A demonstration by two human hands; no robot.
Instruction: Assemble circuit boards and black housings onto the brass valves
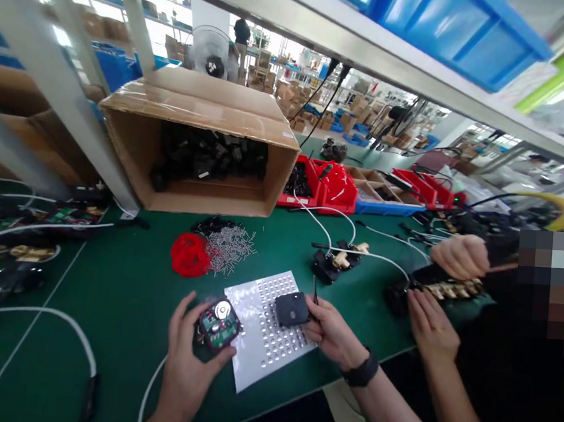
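My left hand [190, 352] is closed around the edges of a small dark housing, whose open side shows a green circuit board [220, 330] with a round pale part on it. A flat, squarish black cover [292, 309] is gripped by my right hand [329, 332], with a dark band on the wrist. From the same fingers a thin dark tool [315, 288] sticks up, its kind unclear. Under and between both hands lies a white sheet [243, 355] with rows of small silver round pieces. The cover is held above this sheet, apart from the housing.
Behind the sheet lie red rings [189, 255] and a pile of small metal pins [229, 249]. A cardboard box [206, 203] of black parts stands behind them. Black units with brass fittings [341, 260] sit to the right. A co-worker's hands [432, 328] work nearby at right.
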